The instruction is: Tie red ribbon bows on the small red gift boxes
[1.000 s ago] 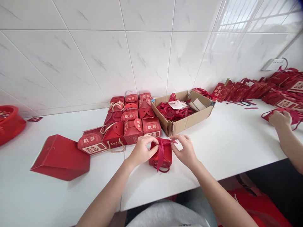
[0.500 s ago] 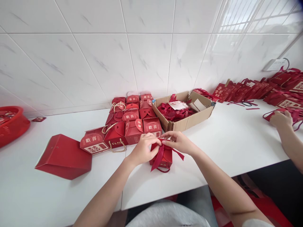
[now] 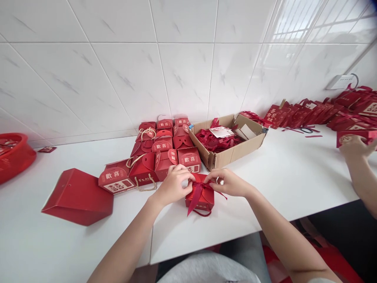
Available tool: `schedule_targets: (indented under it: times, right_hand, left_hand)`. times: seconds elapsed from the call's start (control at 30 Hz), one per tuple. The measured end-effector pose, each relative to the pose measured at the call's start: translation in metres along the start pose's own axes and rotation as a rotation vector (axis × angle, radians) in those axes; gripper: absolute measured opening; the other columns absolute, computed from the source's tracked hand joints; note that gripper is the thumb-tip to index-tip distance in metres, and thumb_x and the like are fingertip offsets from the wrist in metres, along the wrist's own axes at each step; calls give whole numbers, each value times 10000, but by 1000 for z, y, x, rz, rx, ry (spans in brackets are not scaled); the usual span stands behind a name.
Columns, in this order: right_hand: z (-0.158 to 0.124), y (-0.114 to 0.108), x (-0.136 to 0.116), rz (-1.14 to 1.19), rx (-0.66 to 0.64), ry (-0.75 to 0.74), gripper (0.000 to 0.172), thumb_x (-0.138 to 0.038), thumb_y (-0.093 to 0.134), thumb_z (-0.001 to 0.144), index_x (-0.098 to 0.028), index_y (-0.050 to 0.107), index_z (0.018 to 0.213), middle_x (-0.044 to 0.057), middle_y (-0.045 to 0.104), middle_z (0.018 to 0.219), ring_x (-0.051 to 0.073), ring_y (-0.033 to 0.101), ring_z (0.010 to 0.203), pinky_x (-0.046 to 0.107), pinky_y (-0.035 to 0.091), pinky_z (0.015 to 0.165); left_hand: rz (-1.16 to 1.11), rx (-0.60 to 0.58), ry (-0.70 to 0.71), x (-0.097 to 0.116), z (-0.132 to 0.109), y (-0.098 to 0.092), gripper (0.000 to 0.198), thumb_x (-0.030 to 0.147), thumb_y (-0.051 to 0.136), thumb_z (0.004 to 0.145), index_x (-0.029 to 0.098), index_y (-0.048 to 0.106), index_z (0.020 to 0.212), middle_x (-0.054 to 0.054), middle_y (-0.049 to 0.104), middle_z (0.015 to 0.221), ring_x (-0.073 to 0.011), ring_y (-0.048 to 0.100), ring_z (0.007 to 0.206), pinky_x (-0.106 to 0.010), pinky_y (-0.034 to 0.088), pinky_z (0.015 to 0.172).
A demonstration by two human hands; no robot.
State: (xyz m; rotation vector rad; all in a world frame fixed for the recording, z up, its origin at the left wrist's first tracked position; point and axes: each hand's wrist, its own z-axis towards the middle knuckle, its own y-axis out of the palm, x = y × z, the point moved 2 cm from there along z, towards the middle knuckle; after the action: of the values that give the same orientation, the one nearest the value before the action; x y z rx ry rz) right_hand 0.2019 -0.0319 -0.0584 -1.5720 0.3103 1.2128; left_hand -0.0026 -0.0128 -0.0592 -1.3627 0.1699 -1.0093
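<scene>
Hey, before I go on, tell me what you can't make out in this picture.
All in the head view:
Pinched parts of the ribbon: covered by the left hand and right hand.
Floor of the cardboard box: buried under loose ribbons.
Red basin: cut off by the left edge.
Far-right red box: partly behind a co-worker's hand, cut by the right edge.

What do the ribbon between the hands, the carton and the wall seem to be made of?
Ribbon: probably satin-like fabric, softly shiny, with limp tails.
Carton: apparently cardboard, matte, brown, with creased edges.
Wall: probably ceramic tile, glossy, with straight joints and a window-like reflection.
</scene>
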Motion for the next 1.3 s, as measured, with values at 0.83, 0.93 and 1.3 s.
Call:
schedule_targets:
  times: [0.83,0.93,1.3]
  right_hand:
    - [-3,8,8,-293,-111,-249,477,-10,383,854,-234,688,1145,40,440,816,151,465,764,284,445,717]
    - [-4,7,8,-254,-74,-260,486,7,396,826,-218,672,1156,36,453,812,147,460,740,280,432,695]
    - [-13,20,12,31,110,-96,174,-92,435,849,-209,446,977,-17,469,763,119,424,647,245,379,599]
  left_hand:
    - [-730,-88,-328,-22,6,32,279,408,437,885,217,525,701,-56,471,1366,-262,277,1373,-425,203,1154]
    - [-742,-32,-321,-11,4,33,213,384,521,847,219,464,725,-78,530,1292,-275,382,1305,-450,271,1110]
    - [-776,144,-294,6,1,38,271,313,569,833,220,346,711,-68,603,1182,-217,498,1179,-385,354,1030]
